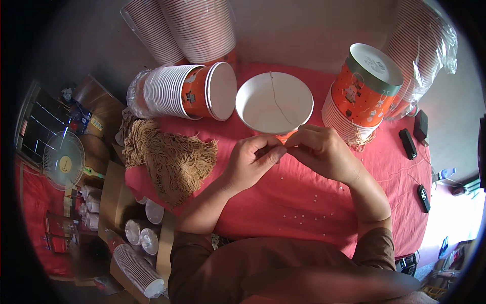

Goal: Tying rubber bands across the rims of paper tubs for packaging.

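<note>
An open white-lined paper bucket [258, 104] with an orange outside stands in front of me. A thin string [276, 101] hangs from its far rim and crosses the inside toward the near rim. Just outside that near rim, my left hand [255, 159] and my right hand [324, 152] meet fingertip to fingertip. Both are closed in a pinch where the string comes over the bucket's edge. The fingers hide the string's end and any knot. A bundle of tan strings [172, 157] lies left of my left hand.
A wrapped bucket stack [167, 93] lies at the back left; an upside-down orange bucket [367, 91] tops another stack at right, loose strings beside it. Small white beads [298, 217] dot the red cloth [283, 197]. A remote [423, 198] lies right. A cardboard box [114, 202] stands below left.
</note>
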